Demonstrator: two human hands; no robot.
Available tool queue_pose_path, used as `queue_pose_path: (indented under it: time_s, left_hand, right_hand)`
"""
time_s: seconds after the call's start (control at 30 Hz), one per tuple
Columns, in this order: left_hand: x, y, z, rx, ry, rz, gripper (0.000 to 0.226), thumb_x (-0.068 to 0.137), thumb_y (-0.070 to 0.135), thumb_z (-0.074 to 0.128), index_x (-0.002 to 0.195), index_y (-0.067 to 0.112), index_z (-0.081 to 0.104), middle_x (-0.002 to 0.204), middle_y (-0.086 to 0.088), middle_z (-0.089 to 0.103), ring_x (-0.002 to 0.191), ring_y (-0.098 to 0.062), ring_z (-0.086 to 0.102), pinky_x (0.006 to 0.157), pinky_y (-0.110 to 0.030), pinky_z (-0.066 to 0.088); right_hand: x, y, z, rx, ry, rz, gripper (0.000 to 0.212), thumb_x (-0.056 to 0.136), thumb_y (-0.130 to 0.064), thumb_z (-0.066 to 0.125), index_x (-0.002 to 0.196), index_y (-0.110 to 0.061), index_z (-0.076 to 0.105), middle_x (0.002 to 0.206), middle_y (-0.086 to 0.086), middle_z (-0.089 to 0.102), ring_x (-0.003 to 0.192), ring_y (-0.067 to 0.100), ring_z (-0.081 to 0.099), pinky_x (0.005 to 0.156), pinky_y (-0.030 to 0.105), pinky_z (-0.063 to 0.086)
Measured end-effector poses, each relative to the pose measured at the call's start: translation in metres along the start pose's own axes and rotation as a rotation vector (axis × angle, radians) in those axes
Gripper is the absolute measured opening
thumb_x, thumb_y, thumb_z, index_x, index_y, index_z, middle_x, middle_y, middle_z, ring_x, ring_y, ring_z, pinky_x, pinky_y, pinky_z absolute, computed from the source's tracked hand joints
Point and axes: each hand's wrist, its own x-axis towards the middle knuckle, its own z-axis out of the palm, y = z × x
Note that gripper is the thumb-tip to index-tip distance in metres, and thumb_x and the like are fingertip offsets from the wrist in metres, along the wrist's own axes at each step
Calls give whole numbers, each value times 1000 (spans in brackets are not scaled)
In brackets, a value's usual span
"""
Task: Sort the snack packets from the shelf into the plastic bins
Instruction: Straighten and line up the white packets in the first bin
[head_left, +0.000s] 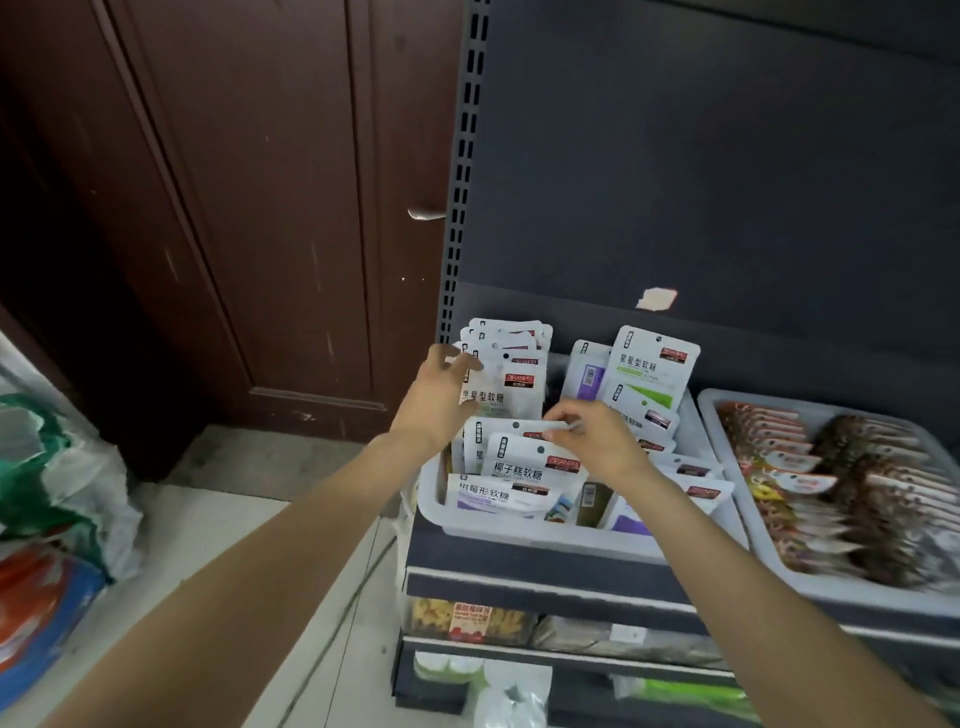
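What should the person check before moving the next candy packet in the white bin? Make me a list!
1. Right hand has a packet: ok, its fingers pinch the top edge of a white packet in the white bin.
2. Left hand steadies the back stack: ok, its fingers touch those upright packets.
3. Packets standing up: not ok, the front purple-labelled packet leans over.
4. Same flavour as its neighbours: cannot tell, the pinched packet's label is mostly hidden.
5. Room in the bin: cannot tell, the packets cover most of it.
6. Neighbouring bin of dark packets undisturbed: ok, neither hand touches it.
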Motion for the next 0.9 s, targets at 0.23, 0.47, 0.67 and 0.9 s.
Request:
queue_pose_path:
  time_s: [0.23,0.47,0.67,0.9]
  left_hand:
    - [-22,-17,-1,-13,-251,123,32,97,17,51,128,16,58,129,-7,57,115,-25,55,98,-31,43]
    - [-23,-19,-2,42,-272,135,19,93,8,54,105,13,68,107,-7,66,95,-22,62,88,-37,51]
    - [-4,2,-19,57,23,92,25,94,3,46,110,11,65,107,-11,61,94,-32,61,82,-38,50]
    - [-2,-1,-18,-38,-105,72,28,94,2,47,120,9,56,111,-12,63,95,-26,62,83,-35,53]
  right_hand:
    - [-33,-5,-4,63,1,1,19,85,-27,69,85,-9,76,86,4,67,79,11,60,77,23,46]
    - [-47,-5,2,8,31,85,22,81,-30,73,77,-9,72,76,1,69,69,8,61,71,23,46]
    - [-55,-1,-2,45,-16,51,10,85,-25,69,89,-17,73,84,-6,69,78,5,62,72,14,44]
    - [-47,3,4,-11,57,113,14,91,-15,61,97,-9,73,93,4,70,89,18,63,85,29,48]
